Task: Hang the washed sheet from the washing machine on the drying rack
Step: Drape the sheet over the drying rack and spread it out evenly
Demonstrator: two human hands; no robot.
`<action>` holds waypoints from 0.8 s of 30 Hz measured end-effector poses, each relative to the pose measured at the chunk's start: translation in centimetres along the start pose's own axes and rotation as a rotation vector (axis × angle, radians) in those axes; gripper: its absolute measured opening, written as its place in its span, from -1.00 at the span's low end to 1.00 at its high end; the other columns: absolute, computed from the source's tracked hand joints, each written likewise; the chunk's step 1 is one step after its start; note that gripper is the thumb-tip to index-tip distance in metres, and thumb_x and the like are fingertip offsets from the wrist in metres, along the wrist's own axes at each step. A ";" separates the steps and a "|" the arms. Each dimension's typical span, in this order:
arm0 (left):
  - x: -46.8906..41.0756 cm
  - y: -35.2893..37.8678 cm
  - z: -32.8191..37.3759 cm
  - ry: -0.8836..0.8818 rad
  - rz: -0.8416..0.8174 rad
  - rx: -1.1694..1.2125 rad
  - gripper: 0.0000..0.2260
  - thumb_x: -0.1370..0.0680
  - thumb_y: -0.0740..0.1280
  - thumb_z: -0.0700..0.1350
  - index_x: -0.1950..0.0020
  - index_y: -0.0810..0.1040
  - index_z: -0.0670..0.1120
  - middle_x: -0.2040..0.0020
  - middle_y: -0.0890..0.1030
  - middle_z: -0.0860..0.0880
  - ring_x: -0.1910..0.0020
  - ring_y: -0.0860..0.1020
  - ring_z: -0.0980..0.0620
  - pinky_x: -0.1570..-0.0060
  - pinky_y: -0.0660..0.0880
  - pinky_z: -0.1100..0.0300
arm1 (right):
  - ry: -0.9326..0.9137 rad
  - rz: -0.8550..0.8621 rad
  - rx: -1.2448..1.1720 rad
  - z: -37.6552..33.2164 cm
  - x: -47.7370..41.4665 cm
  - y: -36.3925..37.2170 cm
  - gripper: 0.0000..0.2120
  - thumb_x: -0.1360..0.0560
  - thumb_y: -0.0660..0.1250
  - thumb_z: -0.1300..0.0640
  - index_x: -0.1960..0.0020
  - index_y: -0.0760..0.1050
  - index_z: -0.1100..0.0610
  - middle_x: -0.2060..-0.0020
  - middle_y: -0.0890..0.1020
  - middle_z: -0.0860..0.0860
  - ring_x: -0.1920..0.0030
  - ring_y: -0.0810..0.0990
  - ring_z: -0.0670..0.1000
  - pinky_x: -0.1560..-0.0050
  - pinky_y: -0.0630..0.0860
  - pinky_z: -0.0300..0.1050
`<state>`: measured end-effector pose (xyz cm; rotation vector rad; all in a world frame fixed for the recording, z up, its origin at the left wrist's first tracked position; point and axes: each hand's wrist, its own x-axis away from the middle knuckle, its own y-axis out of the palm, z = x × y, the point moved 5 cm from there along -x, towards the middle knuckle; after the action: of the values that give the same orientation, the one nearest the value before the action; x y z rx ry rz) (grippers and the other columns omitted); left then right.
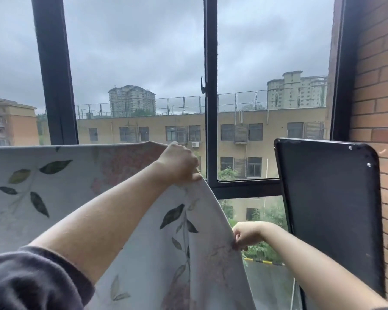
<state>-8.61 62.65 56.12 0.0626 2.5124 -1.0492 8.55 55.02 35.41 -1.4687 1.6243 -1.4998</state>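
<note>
The pale leaf-printed sheet (54, 186) stretches left from the left hand (177, 162), whose grip is closed on its top corner; the right hand (246, 234) pinches its side edge lower, nearer.

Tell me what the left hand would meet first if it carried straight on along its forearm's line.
Most likely the window's black upright bar, just up-right of the left hand gripping the sheet at its top edge; the gap in depth is unclear.
</note>
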 end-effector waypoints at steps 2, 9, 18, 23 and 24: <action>-1.0 0.3 2.2 0.032 -0.126 -0.081 -0.72 -0.56 0.20 0.15 0.11 0.56 -0.01 0.29 0.46 0.05 0.25 0.45 0.01 0.15 0.32 0.16 | 0.009 0.085 -0.105 1.6 0.4 1.4 -0.82 -0.41 0.21 0.19 0.04 0.53 0.16 0.17 0.59 0.00 0.20 0.55 -0.06 0.19 0.46 -0.13; -2.3 5.6 12.0 0.123 -0.537 0.141 -0.64 -0.47 0.39 0.11 -0.13 0.58 -0.10 -0.08 0.61 -0.05 -0.04 0.58 -0.09 0.17 0.42 0.14 | 0.024 0.511 -0.276 5.3 5.3 1.7 -0.77 -0.45 0.19 0.25 0.32 0.23 0.07 0.40 0.35 -0.05 0.31 0.30 -0.02 0.34 0.25 -0.18; -0.3 9.4 19.6 0.366 -0.018 0.431 -0.86 -0.43 0.25 -0.20 0.12 0.55 0.00 0.14 0.63 0.03 0.10 0.60 -0.04 0.16 0.31 0.18 | 0.468 0.124 -1.097 12.3 6.6 14.8 -0.51 -0.54 0.06 -0.30 -0.15 0.44 0.07 0.14 0.52 0.00 0.13 0.52 0.01 -0.03 0.47 0.01; 3.3 10.4 19.0 0.577 0.179 0.653 -0.84 -0.44 0.18 -0.17 0.24 0.48 0.06 0.26 0.58 0.13 0.19 0.52 0.10 0.04 0.36 0.20 | 0.261 -0.288 -1.466 7.4 4.6 18.8 -0.23 -0.47 -0.19 -0.45 -0.18 0.44 0.12 0.11 0.67 0.05 0.08 0.62 0.07 -0.04 0.49 0.01; 3.9 10.7 18.8 0.593 0.193 0.671 -0.84 -0.45 0.20 -0.18 0.23 0.49 0.04 0.23 0.60 0.14 0.15 0.54 0.09 -0.04 0.37 0.17 | 0.213 -0.319 -1.521 6.3 4.1 19.0 -0.22 -0.47 -0.20 -0.45 -0.21 0.42 0.13 0.11 0.67 0.04 0.08 0.62 0.06 -0.04 0.49 0.01</action>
<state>-3.35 56.87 35.60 0.9031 2.4083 -1.9545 5.70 45.48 17.56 -2.3411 3.0060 -0.2735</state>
